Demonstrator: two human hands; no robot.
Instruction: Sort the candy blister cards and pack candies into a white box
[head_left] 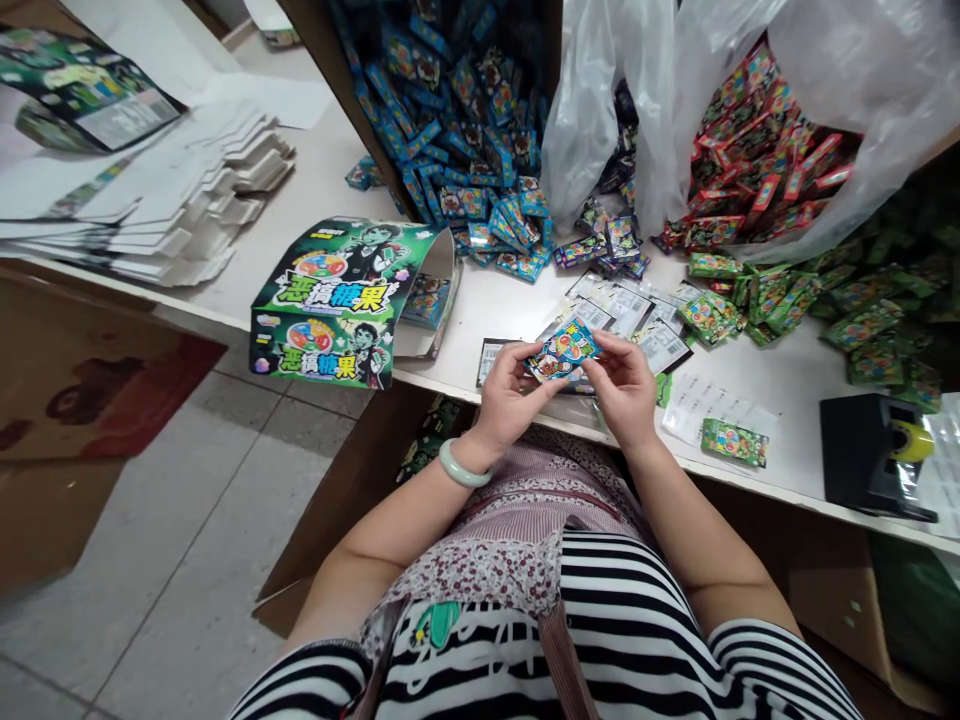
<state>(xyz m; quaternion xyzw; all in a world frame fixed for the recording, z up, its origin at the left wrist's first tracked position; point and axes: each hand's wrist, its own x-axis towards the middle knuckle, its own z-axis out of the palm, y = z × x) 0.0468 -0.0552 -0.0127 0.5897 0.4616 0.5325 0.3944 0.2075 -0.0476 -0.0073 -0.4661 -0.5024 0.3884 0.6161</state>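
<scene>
Blue packet (564,350): printed, slightly glossy. Display box (322,290): thin cardboard, glossy print. Clear bag (904,95): thin, crinkled plastic, soft sheen. Bench (330,165): smooth, pale. Bangle (459,473): smooth, polished. Apron (487,580): matt cloth. Carton (67,310): cardboard, mostly matt.

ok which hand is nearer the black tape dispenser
Right. The right hand is to the left of the tape dispenser; the left hand is farther left, both holding the blue packet.
</scene>
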